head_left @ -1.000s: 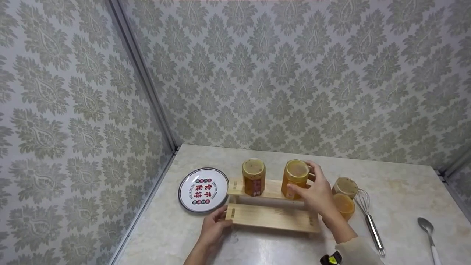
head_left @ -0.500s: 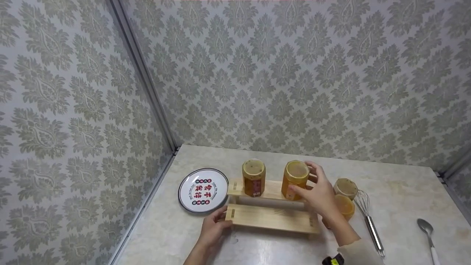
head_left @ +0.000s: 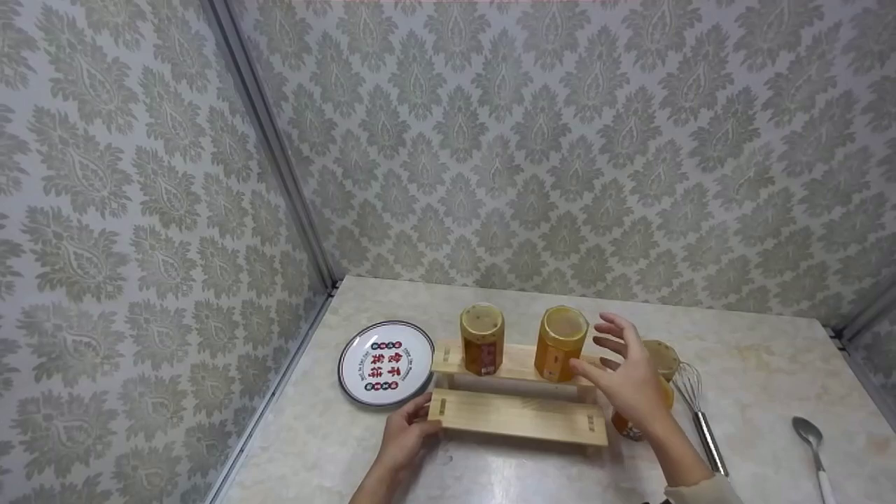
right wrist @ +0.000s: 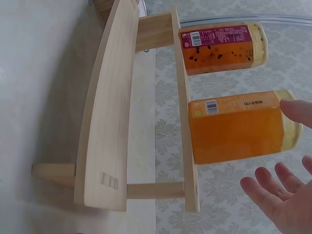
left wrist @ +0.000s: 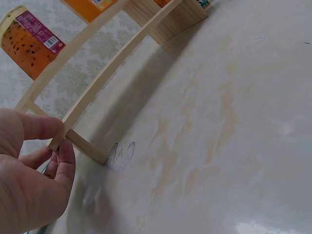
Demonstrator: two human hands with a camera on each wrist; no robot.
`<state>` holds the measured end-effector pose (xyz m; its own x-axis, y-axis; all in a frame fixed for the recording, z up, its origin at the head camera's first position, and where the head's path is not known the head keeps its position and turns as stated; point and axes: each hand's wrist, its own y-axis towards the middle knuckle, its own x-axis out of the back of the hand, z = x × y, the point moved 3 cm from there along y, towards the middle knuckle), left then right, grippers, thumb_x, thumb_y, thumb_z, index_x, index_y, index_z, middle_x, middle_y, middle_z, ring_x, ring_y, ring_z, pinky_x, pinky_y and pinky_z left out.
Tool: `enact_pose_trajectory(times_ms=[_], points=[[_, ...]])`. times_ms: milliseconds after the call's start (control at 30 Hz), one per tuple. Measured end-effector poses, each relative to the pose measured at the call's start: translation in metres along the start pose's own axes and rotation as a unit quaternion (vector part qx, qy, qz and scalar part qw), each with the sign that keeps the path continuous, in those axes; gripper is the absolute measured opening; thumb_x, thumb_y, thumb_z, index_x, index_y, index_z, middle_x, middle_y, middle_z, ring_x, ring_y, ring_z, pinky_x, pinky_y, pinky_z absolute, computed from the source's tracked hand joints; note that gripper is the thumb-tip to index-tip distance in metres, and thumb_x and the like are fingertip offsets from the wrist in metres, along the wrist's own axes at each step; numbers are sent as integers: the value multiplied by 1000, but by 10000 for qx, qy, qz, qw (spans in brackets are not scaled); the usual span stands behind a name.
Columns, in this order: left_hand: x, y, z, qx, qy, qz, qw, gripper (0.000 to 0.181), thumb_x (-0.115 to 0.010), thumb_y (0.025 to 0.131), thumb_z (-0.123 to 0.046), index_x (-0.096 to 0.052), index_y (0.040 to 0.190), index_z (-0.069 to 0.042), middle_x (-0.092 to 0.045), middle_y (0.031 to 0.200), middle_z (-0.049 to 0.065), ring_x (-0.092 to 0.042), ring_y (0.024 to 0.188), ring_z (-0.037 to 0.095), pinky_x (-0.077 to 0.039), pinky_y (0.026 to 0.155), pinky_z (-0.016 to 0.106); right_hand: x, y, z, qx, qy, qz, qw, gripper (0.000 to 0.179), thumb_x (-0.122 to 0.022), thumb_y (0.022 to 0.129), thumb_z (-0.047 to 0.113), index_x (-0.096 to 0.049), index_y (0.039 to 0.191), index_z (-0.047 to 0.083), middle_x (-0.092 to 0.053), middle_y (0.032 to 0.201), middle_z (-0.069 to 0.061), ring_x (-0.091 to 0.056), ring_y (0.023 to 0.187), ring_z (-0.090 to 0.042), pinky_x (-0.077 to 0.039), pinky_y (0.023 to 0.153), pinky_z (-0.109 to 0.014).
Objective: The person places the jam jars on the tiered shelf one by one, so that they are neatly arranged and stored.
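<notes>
A two-tier wooden rack (head_left: 518,416) stands on the table. My left hand (head_left: 406,434) pinches the left end of its lower board, thumb above and fingers below, as the left wrist view shows. On the upper board stand two jars, lids up: a jar with dark seeds and a purple-red label (right wrist: 217,50) on the left, and a plain orange jar (head_left: 562,343) on the right. My right hand (head_left: 630,381) is spread just right of the orange jar. Its fingers are apart from the jar; whether the thumb touches the lid I cannot tell.
A white plate with red and black writing (head_left: 386,364) lies left of the rack. Two more jars, one with a pale lid (head_left: 661,357) and one orange jar (head_left: 626,425), are partly hidden by my right arm. A whisk (head_left: 710,441) and a spoon (head_left: 808,430) lie further right.
My right hand has let go of the orange jar and moved slightly right, its fingers spreading. The jar stays on the upper board. My left hand keeps its hold on the rack.
</notes>
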<state>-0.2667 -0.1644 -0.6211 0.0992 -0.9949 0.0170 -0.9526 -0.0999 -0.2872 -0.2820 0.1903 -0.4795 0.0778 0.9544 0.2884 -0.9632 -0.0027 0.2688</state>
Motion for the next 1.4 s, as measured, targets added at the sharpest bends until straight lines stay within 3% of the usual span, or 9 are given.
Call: enact_pose_trajectory(times_ms=[300,467,533,767,1400], points=[[0,1,2,-97,-224,65,9997,71,-71,80,8,-49,148,8,-60,128,22,-61,112,29,-59,89,34,26,-15,2,338,-739,-393,9959,88,-89,83,19,-40,154,9,-53,143,-16,-56,131,-38,-52,102,-55],[-1,0,3,-171,-222,55,9996,72,-69,80,8,-47,148,10,-58,131,23,-62,114,29,-58,94,35,42,-24,-5,202,-1153,-669,9909,86,-88,84,26,-41,154,12,-56,142,-12,-57,129,-32,-54,101,-30],[-1,-1,3,-152,-208,46,9997,72,-68,80,8,-47,148,10,-58,133,23,-62,115,28,-58,95,35,48,-28,-9,89,-1193,-725,9902,87,-88,85,30,-40,155,13,-55,142,-11,-56,130,-31,-52,101,-26],[0,-1,3,-200,-210,66,9996,73,-68,78,9,-47,148,11,-59,133,24,-62,113,29,-59,92,35,66,-37,-25,-215,-1181,-946,9882,89,-87,86,27,-37,157,9,-52,145,-16,-50,133,-34,-46,108,-57],[0,0,4,-286,-128,84,9995,72,-70,79,7,-47,147,11,-60,130,22,-62,112,27,-59,92,35,70,-54,-84,-1162,-924,-1183,9818,106,-89,81,38,-28,161,7,-41,152,-23,-41,141,-44,-43,107,-67]])
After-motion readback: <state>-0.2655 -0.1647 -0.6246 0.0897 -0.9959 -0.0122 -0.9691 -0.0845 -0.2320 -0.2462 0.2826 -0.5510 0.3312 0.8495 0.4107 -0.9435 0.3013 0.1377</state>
